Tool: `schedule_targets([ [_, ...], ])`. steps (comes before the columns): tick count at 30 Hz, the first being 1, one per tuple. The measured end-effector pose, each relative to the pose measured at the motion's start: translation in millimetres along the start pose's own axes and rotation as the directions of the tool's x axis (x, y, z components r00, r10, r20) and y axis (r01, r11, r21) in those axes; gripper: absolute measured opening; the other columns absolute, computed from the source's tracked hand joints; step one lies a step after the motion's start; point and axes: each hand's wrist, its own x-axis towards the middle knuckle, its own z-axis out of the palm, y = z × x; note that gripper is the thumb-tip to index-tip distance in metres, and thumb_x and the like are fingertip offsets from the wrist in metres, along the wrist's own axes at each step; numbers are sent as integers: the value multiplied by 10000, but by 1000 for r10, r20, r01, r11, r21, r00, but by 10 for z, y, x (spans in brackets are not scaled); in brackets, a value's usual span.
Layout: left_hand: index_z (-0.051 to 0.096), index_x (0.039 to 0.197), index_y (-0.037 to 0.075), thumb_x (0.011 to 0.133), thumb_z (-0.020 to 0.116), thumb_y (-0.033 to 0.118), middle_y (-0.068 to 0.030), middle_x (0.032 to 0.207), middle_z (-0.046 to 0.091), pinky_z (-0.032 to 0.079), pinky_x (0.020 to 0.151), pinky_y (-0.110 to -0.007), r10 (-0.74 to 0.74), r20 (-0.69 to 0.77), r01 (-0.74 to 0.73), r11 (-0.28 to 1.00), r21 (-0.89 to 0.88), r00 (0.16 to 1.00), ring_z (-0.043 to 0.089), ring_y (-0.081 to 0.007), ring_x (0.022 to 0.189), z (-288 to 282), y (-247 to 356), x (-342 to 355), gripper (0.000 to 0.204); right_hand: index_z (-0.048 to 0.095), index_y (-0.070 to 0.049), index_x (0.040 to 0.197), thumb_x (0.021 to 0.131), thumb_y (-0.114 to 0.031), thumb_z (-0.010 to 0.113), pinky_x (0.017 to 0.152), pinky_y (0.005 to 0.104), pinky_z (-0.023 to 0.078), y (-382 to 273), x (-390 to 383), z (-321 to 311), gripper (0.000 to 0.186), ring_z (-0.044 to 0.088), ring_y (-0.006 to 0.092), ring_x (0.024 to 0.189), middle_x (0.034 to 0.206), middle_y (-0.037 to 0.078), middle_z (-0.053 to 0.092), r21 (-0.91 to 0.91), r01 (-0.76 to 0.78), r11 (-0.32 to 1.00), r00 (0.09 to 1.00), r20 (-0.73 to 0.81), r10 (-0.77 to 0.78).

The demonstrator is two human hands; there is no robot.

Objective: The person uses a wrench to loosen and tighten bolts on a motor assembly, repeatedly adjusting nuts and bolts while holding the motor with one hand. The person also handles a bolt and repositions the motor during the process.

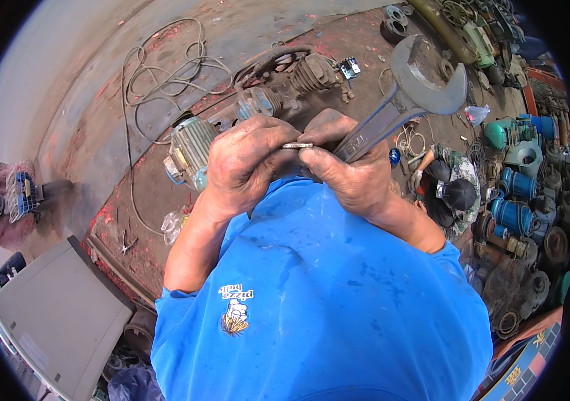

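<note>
A: What do the hands hold, seen from the head camera?

B: A small flat metal piece (297,145), pinched between them. The left hand (245,160) grips its left end with thumb and fingers; the right hand (345,167) takes the right end. Both hands are clenched, and their fingertips nearly touch.

A: Which way does the piece lie?

B: Its long axis runs left to right, straight across the gap between the hands, held up in front of the chest, above the blue shirt (325,301). Neither hand is clearly nearer; each has one end.

A: And the wrench?

B: The right hand also clamps the shaft of a big open-ended wrench (405,100). It slants up and to the right from that hand, jaw end far from the fingers.

A: The arm poses?

B: Both forearms rise from the lower edge and bend inward, wrists turned so the knuckles face the camera.

A: What lies beyond the hands?

B: On the floor just past them is a motor and compressor (258,107), with a coil of cable (164,73) to the upper left. Right of the right hand another person (448,190) crouches near blue pumps (515,207). A grey box (58,314) sits below the left elbow.
</note>
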Motion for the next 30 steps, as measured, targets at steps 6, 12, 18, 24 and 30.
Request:
schedule_targets([
  [6,704,1010,25,809,765,45,-125,913,716,563,693,-392,-39,10,39,999,-20,999,699,-306,812,-60,-123,-180,212,727,-4,992,921,-44,733,761,290,542,94,-42,110,81,670,129,855,932,76,731,-53,-101,993,994,-55,98],
  [12,691,1054,-11,848,761,60,-151,929,701,551,702,-392,-367,62,371,902,-222,928,689,-322,807,164,-455,-641,229,721,3,945,925,-93,717,688,280,516,489,-130,69,98,636,102,767,834,45,706,-292,-322,901,944,-177,280],
  [18,680,1040,-35,928,743,161,-111,846,676,518,662,-337,-623,130,624,700,-347,772,652,-167,767,352,-773,-1006,234,722,-6,955,949,-185,724,526,249,442,949,-134,-19,179,552,66,572,666,1,627,-271,-595,757,800,-294,524],
  [24,695,1040,-19,951,722,208,-56,826,664,510,641,-294,-813,96,773,501,-391,575,606,-103,710,519,-1133,-1213,245,671,20,1008,979,-183,697,545,263,464,1424,196,-165,207,505,74,553,722,10,587,-206,-710,674,704,-186,685],
  [30,719,1035,-21,942,698,182,-124,886,696,519,725,-348,-904,-277,813,417,-408,325,659,-210,803,951,-1755,-1634,225,661,28,1147,1007,-174,660,548,261,463,2061,421,-470,246,488,66,550,812,24,601,-160,-813,560,579,-134,804],
])
